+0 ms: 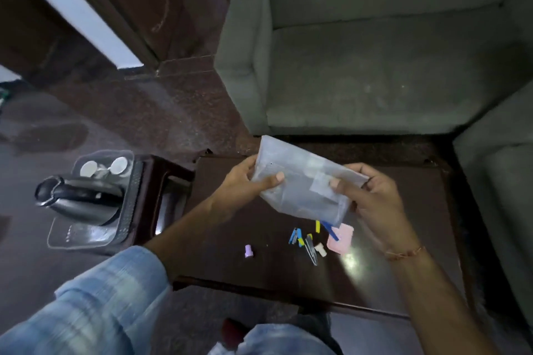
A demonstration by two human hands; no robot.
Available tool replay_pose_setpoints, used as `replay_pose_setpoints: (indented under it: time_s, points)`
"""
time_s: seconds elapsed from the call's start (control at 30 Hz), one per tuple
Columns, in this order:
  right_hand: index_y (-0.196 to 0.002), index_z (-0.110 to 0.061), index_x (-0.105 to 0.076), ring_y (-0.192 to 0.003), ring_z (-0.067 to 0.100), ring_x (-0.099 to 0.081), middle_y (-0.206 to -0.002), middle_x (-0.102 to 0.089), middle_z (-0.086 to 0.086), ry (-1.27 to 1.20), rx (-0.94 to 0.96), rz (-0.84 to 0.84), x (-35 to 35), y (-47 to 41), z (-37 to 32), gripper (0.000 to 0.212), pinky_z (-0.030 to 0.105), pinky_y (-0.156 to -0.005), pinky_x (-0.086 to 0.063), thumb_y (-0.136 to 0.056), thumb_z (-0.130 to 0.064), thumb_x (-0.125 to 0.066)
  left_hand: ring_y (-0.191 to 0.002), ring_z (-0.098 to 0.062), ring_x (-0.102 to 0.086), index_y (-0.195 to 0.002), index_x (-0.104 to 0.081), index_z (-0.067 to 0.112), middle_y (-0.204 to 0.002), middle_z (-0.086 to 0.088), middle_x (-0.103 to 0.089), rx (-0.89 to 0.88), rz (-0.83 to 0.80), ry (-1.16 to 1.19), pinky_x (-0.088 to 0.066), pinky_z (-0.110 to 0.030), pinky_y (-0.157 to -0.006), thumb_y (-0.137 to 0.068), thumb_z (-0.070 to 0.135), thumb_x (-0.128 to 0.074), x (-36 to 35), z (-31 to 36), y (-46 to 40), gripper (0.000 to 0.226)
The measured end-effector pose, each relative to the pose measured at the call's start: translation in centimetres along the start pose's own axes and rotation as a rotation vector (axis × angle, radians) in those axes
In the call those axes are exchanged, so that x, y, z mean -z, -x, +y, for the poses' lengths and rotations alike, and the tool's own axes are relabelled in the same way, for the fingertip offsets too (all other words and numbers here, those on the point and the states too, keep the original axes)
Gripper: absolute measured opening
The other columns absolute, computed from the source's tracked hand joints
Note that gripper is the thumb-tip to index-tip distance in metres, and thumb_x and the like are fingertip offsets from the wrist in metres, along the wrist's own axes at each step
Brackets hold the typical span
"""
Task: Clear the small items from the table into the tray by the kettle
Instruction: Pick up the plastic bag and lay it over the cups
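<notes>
Pouch [302,181], a translucent plastic one, is hanging tilted in the air above the dark wooden worktop [230,268], and I am seeing both hands gripping it. My left hand [245,181] is clasping its upper left edge, thumb lying across the front and fingers curled behind. My right hand [372,196] is pinching the right side, thumb on the front near a pale label patch, other fingers wrapped behind. A thin cord bracelet [403,253] is circling the right wrist.

Small items are lying scattered on the worktop just below the pouch's lower corner. A pink square [340,239] is sitting nearest that corner, with a blue stick [331,230] lying across its edge and a yellow piece [318,226] beside it. Blue and yellow clips [297,237] are lying to the left of those, metal tweezers [311,249] are resting below them, and a small white piece [320,248] is just beside the tweezers. A lilac cap [248,251] is standing well apart to the left.

Further left, a clear tray [80,239] is sitting on a lower side table, carrying a black and silver kettle [78,199] and, behind it, two round white lids [103,167]. A grey sofa [375,66] is standing beyond the worktop. Everything is slightly blurred.
</notes>
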State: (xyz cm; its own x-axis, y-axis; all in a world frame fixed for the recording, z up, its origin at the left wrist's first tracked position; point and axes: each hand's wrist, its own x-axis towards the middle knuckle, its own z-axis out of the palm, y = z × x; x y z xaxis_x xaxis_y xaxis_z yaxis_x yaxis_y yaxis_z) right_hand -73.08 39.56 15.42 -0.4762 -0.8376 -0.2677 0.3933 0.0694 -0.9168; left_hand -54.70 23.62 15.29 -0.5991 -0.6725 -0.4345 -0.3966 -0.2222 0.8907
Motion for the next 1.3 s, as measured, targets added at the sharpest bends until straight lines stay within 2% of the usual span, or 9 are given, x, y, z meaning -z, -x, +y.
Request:
replay_pose_setpoints:
  time_s: [0.17, 0.27, 0.4, 0.6, 0.77, 0.87, 1.0, 1.13, 1.3]
  points:
    - [-0.089, -0.013, -0.073, -0.077, 0.019, -0.07, -0.087, -0.075, 0.008, -0.089, -0.117, -0.063, -11.1, -0.7, 1.8, 0.016, 0.032, -0.07, -0.058, -0.074, -0.009, -0.073, -0.095, -0.026, -0.071, -0.109, -0.069, 0.003, -0.104, -0.012, -0.074, -0.066, 0.109, 0.169, -0.057, -0.039, -0.081, -0.086, 0.02, -0.072, 9.5, -2.0, 4.8, 0.028]
    - [-0.105, -0.01, -0.071, -0.086, 0.021, -0.073, -0.1, -0.076, 0.01, -0.088, -0.193, -0.081, -18.6, 0.0, 4.7, 0.037, 0.032, -0.067, -0.059, -0.069, -0.013, -0.077, -0.096, -0.03, -0.07, -0.104, -0.07, 0.0, -0.103, -0.015, -0.074, -0.095, 0.285, 0.217, -0.057, -0.043, -0.087, -0.085, 0.017, -0.073, 15.8, -4.4, 7.8, 0.025]
    - [-0.11, -0.012, -0.068, -0.085, 0.02, -0.074, -0.105, -0.075, 0.007, -0.005, -0.32, -0.1, -27.9, 1.5, 8.9, 0.045, 0.028, -0.059, -0.057, -0.068, -0.006, -0.08, -0.084, -0.016, -0.073, -0.092, -0.071, 0.01, -0.09, -0.002, -0.077, -0.126, 0.405, 0.266, -0.057, -0.026, -0.069, -0.083, 0.019, -0.076, 24.0, -7.3, 11.5, 0.014]
    - [-0.103, -0.008, -0.065, -0.078, 0.017, -0.072, -0.104, -0.073, 0.013, 0.039, -0.288, -0.047, -38.6, 0.9, 11.6, 0.03, 0.025, -0.061, -0.058, -0.076, 0.003, -0.073, -0.083, -0.015, -0.073, -0.096, -0.07, 0.012, -0.089, 0.001, -0.076, -0.033, 0.477, 0.336, -0.06, -0.033, -0.066, -0.092, 0.031, -0.065, 34.3, -9.7, 14.1, 0.02]
    - [-0.13, -0.016, -0.049, -0.087, 0.013, -0.07, -0.107, -0.068, 0.002, 0.071, -0.282, -0.032, -44.6, -3.4, 12.7, 0.065, 0.025, -0.068, -0.055, -0.073, -0.005, -0.079, -0.084, -0.018, -0.067, -0.1, -0.066, 0.012, -0.097, -0.004, -0.065, 0.104, 0.554, 0.346, -0.058, -0.028, -0.055, -0.095, 0.034, -0.059, 40.5, -9.9, 13.3, 0.023]
    - [-0.141, -0.018, -0.038, -0.09, 0.012, -0.066, -0.106, -0.062, -0.001, 0.068, -0.274, -0.01, -47.9, -6.1, 13.3, 0.079, 0.021, -0.06, -0.055, -0.074, -0.005, -0.078, -0.084, -0.022, -0.067, -0.11, -0.063, 0.004, -0.103, -0.01, -0.063, 0.171, 0.612, 0.36, -0.058, -0.028, -0.054, -0.094, 0.03, -0.062, 43.8, -9.7, 12.8, 0.031]
    - [-0.131, -0.016, -0.049, -0.096, 0.019, -0.066, -0.118, -0.061, 0.009, 0.153, -0.267, -0.008, -51.7, -9.2, 14.0, 0.059, 0.035, -0.073, -0.06, -0.078, -0.011, -0.074, -0.089, -0.023, -0.066, -0.12, -0.054, 0.006, -0.117, -0.01, -0.056, 0.162, 0.817, 0.34, -0.058, -0.03, -0.053, -0.082, 0.028, -0.077, 48.4, -8.9, 11.5, 0.049]
    - [-0.102, -0.009, -0.065, -0.076, 0.021, -0.068, -0.096, -0.068, 0.013, 0.105, -0.272, -0.037, -55.2, -11.8, 14.8, 0.017, 0.023, -0.05, -0.055, -0.085, -0.008, -0.067, -0.067, -0.02, -0.066, -0.091, -0.061, 0.008, -0.097, -0.013, -0.063, 0.137, 0.925, 0.339, -0.056, -0.028, -0.048, -0.084, 0.023, -0.076, 53.1, -8.9, 9.2, 0.023]
    - [-0.081, -0.008, -0.073, -0.075, 0.016, -0.067, -0.088, -0.073, 0.01, 0.22, -0.244, -0.02, -59.4, -16.1, 17.7, 0.012, 0.021, -0.058, -0.054, -0.086, -0.005, -0.063, -0.056, -0.018, -0.068, -0.063, -0.065, 0.009, -0.071, -0.011, -0.065, 0.14, 0.885, 0.228, -0.059, -0.029, -0.053, -0.085, 0.025, -0.075, 58.8, -10.9, 4.5, 0.029]
